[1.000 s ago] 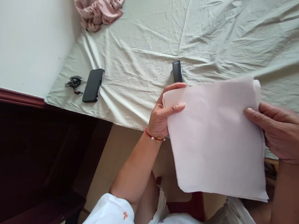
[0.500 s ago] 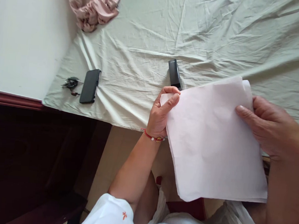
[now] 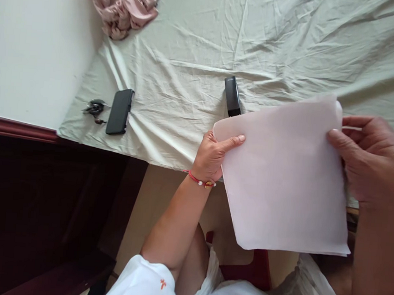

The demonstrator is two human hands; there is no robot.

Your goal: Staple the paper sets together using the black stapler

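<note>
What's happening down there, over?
Left hand gripping paper sheets. Right hand at opposite edge. Black object on cloth beyond; nothing lying atop the sheets.

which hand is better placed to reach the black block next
Likely the left hand: it holds the papers at the edge nearer the black block, while the right hand is at the opposite edge.

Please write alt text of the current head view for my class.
A bare left hand and bare right hand hold thin white paper sheets by opposite edges. On wrinkled pale-green cloth lie a small black oblong object, a flat black rectangular object and crumpled pink fabric.
</note>
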